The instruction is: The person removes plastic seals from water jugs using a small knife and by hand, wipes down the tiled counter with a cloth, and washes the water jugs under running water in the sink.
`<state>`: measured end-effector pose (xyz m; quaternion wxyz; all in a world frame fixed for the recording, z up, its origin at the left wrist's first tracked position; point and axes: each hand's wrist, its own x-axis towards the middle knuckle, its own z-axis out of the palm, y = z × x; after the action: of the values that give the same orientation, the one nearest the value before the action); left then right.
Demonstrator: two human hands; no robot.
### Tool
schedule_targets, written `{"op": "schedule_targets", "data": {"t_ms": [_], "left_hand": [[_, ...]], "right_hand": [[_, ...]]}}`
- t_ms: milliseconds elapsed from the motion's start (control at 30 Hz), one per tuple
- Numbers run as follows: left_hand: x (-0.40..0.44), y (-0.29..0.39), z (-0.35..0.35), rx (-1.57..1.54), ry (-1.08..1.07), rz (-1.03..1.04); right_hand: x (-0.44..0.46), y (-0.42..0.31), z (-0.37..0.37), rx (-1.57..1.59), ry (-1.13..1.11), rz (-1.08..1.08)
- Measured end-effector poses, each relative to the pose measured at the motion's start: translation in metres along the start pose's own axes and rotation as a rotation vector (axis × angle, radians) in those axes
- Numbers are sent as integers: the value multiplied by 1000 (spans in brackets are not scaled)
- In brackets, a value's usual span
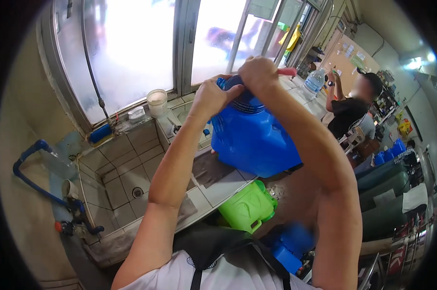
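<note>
A large blue plastic water jug (pixel 257 145) stands tilted on the tiled ledge in front of me. My left hand (pixel 214 98) is closed around the side of its neck, the thumb against the dark blue top (pixel 234 83). Above the neck, my right hand (pixel 260 76) is curled into a fist over that top. A pink handle (pixel 287 72) sticks out from the far side of this fist; the rest of it is hidden, so its kind cannot be told.
To the left is a tiled sink basin (pixel 126 181) with blue piping (pixel 39 186). A white tub (pixel 157 102) sits by the window. Below the ledge lie a green jug (pixel 247 207) and a blue container (pixel 287 256). Right of the counter's clear bottle (pixel 314 83) sits a person (pixel 349 113).
</note>
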<state>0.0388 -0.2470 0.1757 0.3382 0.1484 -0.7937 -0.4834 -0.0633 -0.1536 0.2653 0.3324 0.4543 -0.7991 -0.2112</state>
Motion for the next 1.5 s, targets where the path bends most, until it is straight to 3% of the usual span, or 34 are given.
{"op": "schedule_targets", "data": {"t_ms": [67, 133, 200, 267, 333, 367, 400, 433, 500, 533, 600, 833, 1133, 1467, 1500], "left_hand": [[-7, -7, -1, -37, 21, -26], [-11, -11, -4, -143, 14, 47], [-10, -1, -9, -24, 21, 14], [-6, 12, -19, 85, 22, -15], [4, 27, -30, 236, -190, -27], [12, 34, -36, 226, -187, -25], [22, 42, -43, 450, -265, 51], [30, 52, -47, 676, -342, 131], [42, 76, -48, 739, -412, 117], [49, 83, -46, 807, -477, 94], [71, 76, -37, 826, -538, 96], [87, 49, -34, 454, -451, 38], [64, 49, -23, 656, -212, 100], [53, 53, -41, 572, -357, -103], [53, 45, -44, 671, -334, -74]], "right_hand": [[5, 24, 0, 16, -50, -50], [5, 50, 26, 113, 177, -8], [-10, 68, 23, 445, 242, 64], [-26, 84, -10, 516, -52, 62], [-49, 99, 0, 625, -49, 15], [-65, 104, 0, 744, -109, -74], [-79, 105, 1, 863, -168, -159], [-92, 103, 6, 881, -168, -155], [-110, 98, 12, 930, -184, -85], [-116, 93, 16, 929, -185, -76], [-126, 83, 26, 945, 17, -27], [-132, 71, 30, 935, 122, 78], [-131, 75, 40, 941, 83, 132], [-132, 78, 41, 965, 87, 140], [-132, 78, 42, 966, 82, 170]]}}
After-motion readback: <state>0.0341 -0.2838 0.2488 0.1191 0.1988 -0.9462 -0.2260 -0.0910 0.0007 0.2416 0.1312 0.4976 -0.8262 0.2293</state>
